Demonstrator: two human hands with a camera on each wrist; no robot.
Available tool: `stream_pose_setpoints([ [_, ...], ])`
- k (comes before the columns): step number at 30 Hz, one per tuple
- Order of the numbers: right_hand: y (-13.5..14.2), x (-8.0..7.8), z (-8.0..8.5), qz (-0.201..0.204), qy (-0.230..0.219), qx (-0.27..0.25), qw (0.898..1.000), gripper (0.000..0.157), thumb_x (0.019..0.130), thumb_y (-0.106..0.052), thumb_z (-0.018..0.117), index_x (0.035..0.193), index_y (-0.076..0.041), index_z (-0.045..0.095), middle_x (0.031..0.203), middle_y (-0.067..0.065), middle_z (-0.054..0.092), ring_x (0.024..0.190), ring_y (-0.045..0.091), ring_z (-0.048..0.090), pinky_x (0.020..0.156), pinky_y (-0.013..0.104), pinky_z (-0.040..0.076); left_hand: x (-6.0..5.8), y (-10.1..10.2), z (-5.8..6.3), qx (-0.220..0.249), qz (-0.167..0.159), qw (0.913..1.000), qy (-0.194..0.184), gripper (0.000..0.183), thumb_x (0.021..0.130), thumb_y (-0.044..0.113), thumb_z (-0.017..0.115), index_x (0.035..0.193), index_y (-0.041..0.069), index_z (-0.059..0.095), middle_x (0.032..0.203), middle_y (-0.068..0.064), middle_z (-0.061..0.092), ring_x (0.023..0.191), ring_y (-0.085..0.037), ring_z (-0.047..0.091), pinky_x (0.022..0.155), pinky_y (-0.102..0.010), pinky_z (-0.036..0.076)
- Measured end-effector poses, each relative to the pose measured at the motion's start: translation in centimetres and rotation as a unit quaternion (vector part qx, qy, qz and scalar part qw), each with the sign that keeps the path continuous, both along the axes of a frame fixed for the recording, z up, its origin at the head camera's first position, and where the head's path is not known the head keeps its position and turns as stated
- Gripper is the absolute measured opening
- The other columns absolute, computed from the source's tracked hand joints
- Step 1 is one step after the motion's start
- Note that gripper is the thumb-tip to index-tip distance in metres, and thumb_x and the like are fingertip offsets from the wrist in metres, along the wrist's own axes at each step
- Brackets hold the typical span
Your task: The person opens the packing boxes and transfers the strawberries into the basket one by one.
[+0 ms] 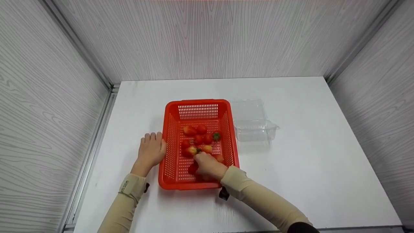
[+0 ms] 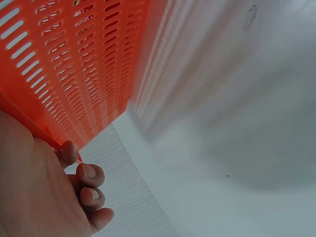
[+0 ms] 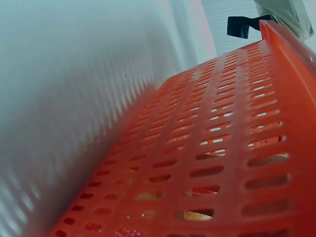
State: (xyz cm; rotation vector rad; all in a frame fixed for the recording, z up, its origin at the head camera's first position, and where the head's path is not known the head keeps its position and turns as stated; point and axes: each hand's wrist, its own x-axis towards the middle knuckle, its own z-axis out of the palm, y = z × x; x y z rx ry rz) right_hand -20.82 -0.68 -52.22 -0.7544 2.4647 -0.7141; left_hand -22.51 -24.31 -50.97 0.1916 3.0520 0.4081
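A red slotted plastic basket (image 1: 170, 186) stands on the table with several strawberries (image 1: 190, 130) on its floor, some showing pale yellow patches or green caps. My left hand (image 1: 152, 150) holds the basket's left rim, thumb along the top; the left wrist view shows its bent fingers (image 2: 91, 173) below that edge. Inside the basket, toward the front, my right hand (image 1: 208, 165) reaches down among the strawberries. Its fingertips are hidden beneath it, beside a green cap, so I cannot tell whether they pinch a strawberry. The right wrist view shows only the basket's slotted side (image 3: 197, 138).
A clear plastic clamshell box (image 1: 255, 131) sits right of the basket, its lid (image 1: 247, 110) folded open toward the back. Pale wood-grain panels (image 1: 213, 42) rise behind and at both sides of the white table (image 1: 310, 155).
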Motion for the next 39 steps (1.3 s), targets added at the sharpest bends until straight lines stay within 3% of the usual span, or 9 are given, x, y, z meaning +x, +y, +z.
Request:
stream_pose_setpoints([
  [14,0.1,0.0,0.0,-0.008,0.011,0.017,1.0,0.021,0.078,-0.009,0.081,0.095,-0.003,0.071,0.086,0.007,0.067,0.073,0.015,0.056,0.063,0.03,0.044,0.0,-0.1,-0.2,-0.001,-0.006,0.9999,0.009,0.024,0.101,0.023,0.036,0.103,0.001,0.046,0.091,-0.016,0.043,0.087,-0.035,0.038,0.078,-0.048,0.032],
  [19,0.1,0.2,0.4,-0.025,-0.01,0.012,1.0,0.022,0.08,-0.016,0.082,0.096,-0.005,0.07,0.082,0.003,0.065,0.069,0.014,0.056,0.063,0.029,0.047,0.1,-0.1,-0.1,0.002,-0.009,1.0,0.003,0.024,0.101,0.023,0.036,0.102,0.001,0.046,0.09,-0.016,0.043,0.086,-0.034,0.038,0.077,-0.047,0.032],
  [24,0.5,0.2,1.4,-0.057,-0.021,-0.018,0.998,0.029,0.086,-0.024,0.078,0.105,-0.003,0.07,0.078,0.002,0.063,0.063,0.012,0.053,0.059,0.028,0.047,0.2,-0.2,-0.1,0.003,-0.009,1.0,0.0,0.025,0.101,0.023,0.034,0.103,0.001,0.046,0.09,-0.016,0.043,0.086,-0.034,0.038,0.076,-0.047,0.032],
  [30,2.4,-0.1,4.4,-0.086,-0.001,-0.084,0.993,0.03,0.089,-0.025,0.074,0.109,-0.003,0.071,0.095,0.008,0.069,0.075,0.016,0.057,0.069,0.031,0.05,0.0,-0.4,0.1,0.007,-0.002,0.9999,-0.012,0.026,0.101,0.024,0.033,0.104,0.002,0.045,0.092,-0.016,0.043,0.087,-0.034,0.038,0.077,-0.048,0.032],
  [32,3.7,-0.1,5.4,-0.106,0.04,-0.118,0.987,0.027,0.09,-0.023,0.074,0.109,-0.003,0.071,0.098,0.009,0.071,0.078,0.019,0.06,0.07,0.034,0.051,-0.1,-0.3,0.1,0.011,0.0,0.9998,-0.018,0.026,0.101,0.025,0.032,0.104,0.002,0.045,0.092,-0.016,0.044,0.088,-0.034,0.039,0.078,-0.048,0.032],
  [34,5.2,0.0,5.9,-0.137,0.101,-0.155,0.973,0.025,0.09,-0.02,0.073,0.108,-0.002,0.072,0.099,0.009,0.071,0.08,0.02,0.062,0.072,0.034,0.052,-0.1,-0.3,0.1,0.015,0.002,0.9997,-0.021,0.027,0.101,0.025,0.032,0.104,0.002,0.045,0.092,-0.017,0.045,0.088,-0.035,0.039,0.078,-0.048,0.032],
  [37,7.8,0.3,5.9,-0.207,0.191,-0.195,0.94,0.016,0.089,-0.016,0.073,0.1,-0.003,0.072,0.086,0.007,0.069,0.073,0.019,0.06,0.065,0.033,0.05,0.0,-0.2,0.0,0.02,0.002,0.9997,-0.016,0.027,0.102,0.024,0.032,0.102,0.001,0.046,0.091,-0.017,0.046,0.086,-0.035,0.041,0.077,-0.049,0.033],
  [39,9.6,0.7,5.2,-0.259,0.222,-0.2,0.919,0.015,0.089,-0.016,0.073,0.096,-0.003,0.071,0.076,0.004,0.065,0.064,0.016,0.056,0.058,0.031,0.046,0.1,-0.2,-0.2,0.025,0.004,0.9996,-0.013,0.027,0.102,0.024,0.033,0.101,0.001,0.047,0.089,-0.017,0.047,0.086,-0.036,0.041,0.077,-0.049,0.033],
])
